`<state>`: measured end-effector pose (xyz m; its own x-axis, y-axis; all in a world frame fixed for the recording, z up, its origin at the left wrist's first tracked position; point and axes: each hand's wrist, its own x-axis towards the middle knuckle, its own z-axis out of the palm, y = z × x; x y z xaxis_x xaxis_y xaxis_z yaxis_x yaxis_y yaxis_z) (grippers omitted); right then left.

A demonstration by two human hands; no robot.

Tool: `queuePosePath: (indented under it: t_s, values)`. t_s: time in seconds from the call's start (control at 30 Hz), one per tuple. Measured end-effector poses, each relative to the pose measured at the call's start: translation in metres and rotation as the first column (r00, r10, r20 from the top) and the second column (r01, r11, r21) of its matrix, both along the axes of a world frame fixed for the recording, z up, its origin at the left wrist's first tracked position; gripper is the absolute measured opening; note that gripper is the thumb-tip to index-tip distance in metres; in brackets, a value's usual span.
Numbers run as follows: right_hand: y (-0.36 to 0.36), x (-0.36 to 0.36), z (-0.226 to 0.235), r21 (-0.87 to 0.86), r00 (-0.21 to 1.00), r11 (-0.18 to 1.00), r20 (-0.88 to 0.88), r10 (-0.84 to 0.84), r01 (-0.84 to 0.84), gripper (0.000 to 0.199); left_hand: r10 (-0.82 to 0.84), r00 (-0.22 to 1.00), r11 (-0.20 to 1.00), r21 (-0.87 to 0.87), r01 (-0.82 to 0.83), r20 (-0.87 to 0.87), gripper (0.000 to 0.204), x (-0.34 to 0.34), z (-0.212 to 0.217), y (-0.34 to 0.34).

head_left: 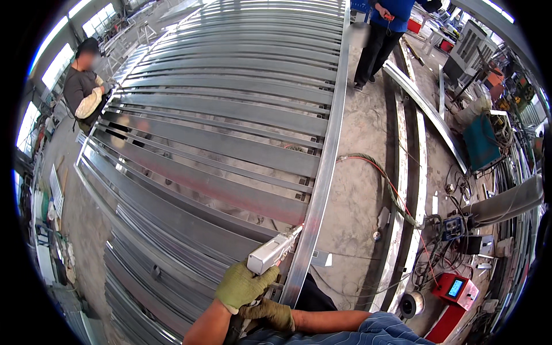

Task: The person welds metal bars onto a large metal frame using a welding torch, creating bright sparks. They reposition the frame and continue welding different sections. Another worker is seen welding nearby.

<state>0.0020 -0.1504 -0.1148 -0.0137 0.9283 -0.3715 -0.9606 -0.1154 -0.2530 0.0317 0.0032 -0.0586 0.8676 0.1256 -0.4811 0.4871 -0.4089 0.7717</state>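
My left hand (244,284), in a green work glove, grips a silver hand-held welding gun (273,251). Its nozzle tip (297,230) points at the joint between a flat slat and the long square side tube (325,167) of a large grey metal gate frame (230,115). My right hand (269,313), also gloved, sits just below the left, under the gun's handle, steadying it. My right forearm reaches in from the lower right, my left from the bottom edge.
A hose with a red cable (391,190) trails across the concrete floor to a red machine with a small screen (457,287). A wire spool (413,303) lies nearby. One person stands at the frame's left edge (83,86), another at the top (382,34). Loose metal bars (425,109) lie right.
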Motion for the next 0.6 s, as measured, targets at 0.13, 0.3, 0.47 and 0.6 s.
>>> queuePosePath:
  t_s: [0.13, 0.3, 0.47, 0.6]
  values:
    - [0.005, -0.007, -0.004, 0.053, 0.996, 0.997, -0.064, -0.058, 0.062, 0.041, -0.040, 0.983, 0.994, 0.096, 0.058, -0.180, 0.057, 0.012, 0.024, -0.003]
    - [0.002, -0.011, -0.010, 0.181, 0.976, 0.968, -0.162, -0.143, 0.172, 0.038, -0.155, 0.973, 0.942, 0.271, 0.198, -0.172, 0.058, 0.024, 0.042, -0.015]
    - [-0.007, -0.028, -0.014, 0.270, 0.957, 0.945, -0.268, -0.111, 0.185, 0.038, -0.135, 0.990, 0.949, 0.281, 0.140, -0.036, 0.041, 0.003, 0.036, -0.028]
    - [-0.005, -0.026, -0.005, 0.213, 0.968, 0.958, -0.199, -0.150, 0.192, 0.042, -0.087, 0.996, 0.992, 0.097, 0.084, 0.026, 0.055, 0.009, 0.025, -0.021]
